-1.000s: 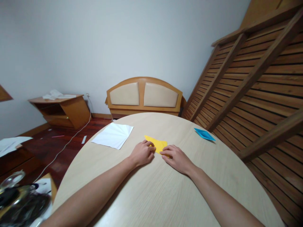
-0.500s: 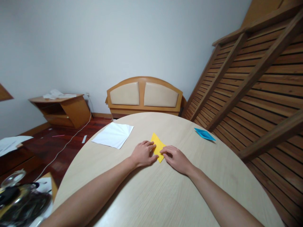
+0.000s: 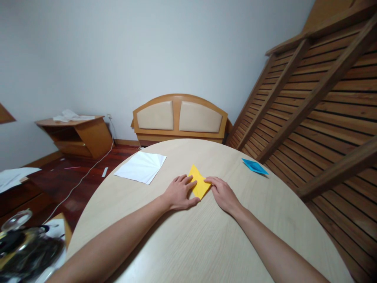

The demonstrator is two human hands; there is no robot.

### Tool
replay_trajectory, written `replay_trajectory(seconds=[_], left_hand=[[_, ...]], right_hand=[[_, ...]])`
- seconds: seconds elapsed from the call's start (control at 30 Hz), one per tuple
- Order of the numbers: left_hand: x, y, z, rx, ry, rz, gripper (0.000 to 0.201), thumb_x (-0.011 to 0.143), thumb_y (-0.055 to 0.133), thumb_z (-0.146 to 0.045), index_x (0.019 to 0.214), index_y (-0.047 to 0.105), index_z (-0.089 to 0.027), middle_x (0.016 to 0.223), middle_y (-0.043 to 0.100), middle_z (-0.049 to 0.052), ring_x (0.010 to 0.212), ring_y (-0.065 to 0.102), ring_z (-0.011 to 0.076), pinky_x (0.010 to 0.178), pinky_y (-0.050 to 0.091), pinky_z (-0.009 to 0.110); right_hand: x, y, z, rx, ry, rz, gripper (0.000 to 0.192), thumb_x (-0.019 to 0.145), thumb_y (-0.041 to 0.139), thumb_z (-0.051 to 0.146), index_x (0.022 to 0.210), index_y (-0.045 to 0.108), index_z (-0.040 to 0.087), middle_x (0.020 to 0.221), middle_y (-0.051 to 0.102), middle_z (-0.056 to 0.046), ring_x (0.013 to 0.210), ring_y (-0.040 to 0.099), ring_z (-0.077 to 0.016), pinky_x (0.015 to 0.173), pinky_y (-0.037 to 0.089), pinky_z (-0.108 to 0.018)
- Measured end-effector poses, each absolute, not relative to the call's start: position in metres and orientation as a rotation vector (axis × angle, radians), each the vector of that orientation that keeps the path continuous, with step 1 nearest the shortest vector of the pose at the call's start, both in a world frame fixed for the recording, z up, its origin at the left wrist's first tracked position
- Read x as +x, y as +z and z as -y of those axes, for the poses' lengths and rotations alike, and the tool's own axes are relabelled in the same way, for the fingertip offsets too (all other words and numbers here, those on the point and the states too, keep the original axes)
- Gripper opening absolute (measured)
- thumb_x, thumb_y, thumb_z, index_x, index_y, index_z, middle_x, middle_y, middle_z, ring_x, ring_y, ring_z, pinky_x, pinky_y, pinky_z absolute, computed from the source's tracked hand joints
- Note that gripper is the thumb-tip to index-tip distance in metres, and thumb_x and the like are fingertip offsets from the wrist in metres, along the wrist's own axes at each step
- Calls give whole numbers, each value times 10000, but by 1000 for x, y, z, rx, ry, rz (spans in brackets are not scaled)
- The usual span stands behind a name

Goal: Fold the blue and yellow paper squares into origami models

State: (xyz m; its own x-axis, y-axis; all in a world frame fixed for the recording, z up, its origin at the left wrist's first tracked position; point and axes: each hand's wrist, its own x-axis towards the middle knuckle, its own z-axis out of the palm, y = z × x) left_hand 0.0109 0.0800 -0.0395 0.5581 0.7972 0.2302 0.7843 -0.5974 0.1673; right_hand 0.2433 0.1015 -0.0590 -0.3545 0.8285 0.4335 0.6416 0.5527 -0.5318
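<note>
A folded yellow paper (image 3: 199,184) lies flat on the round, light wooden table (image 3: 188,243), its long axis running away from me. My left hand (image 3: 180,192) rests on its left edge with the fingers spread and pressing down. My right hand (image 3: 223,193) lies flat at its right edge, fingertips touching the paper. Neither hand lifts the paper off the table.
A white creased sheet (image 3: 141,168) lies on the table to the far left, a blue folded paper (image 3: 254,166) at the far right edge. Behind stand a padded headboard (image 3: 179,118), a slatted wooden frame (image 3: 318,98) and a low cabinet (image 3: 79,135). Dark clutter (image 3: 26,247) sits at the lower left.
The yellow paper has been turned from lying crosswise to pointing away from me. My right hand slid to its right edge, and my left hand's fingers spread over the left edge.
</note>
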Motion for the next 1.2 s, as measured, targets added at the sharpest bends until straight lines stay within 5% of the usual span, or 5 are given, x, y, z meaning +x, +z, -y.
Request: replay_trajectory(seconds=[0.43,0.77,1.2], left_hand=[[8,-38,-83,2717,388,-1192,650,879,594,-472,1477,420,-287,1560,364,112,1427,329,375,1136,273,589],[7,-36,-83,2727,332,-1095,762,850,619,-523,1521,332,-303,1584,315,116,1444,304,368,1152,237,591],[8,-33,-81,2726,350,-1091,608,919,540,-495,1479,410,-299,1553,378,112,1429,332,361,1137,253,600]], right_hand=[[241,-49,-92,-1023,343,2269,323,828,523,38,962,729,247,1202,657,-69,1152,574,-235,1022,449,-468],[238,-43,-87,-1034,363,2297,197,845,535,83,863,662,233,1131,683,-53,1122,576,-228,989,431,-441],[236,-36,-84,-1040,369,2313,160,850,535,108,870,636,230,954,694,-31,994,609,-220,937,441,-395]])
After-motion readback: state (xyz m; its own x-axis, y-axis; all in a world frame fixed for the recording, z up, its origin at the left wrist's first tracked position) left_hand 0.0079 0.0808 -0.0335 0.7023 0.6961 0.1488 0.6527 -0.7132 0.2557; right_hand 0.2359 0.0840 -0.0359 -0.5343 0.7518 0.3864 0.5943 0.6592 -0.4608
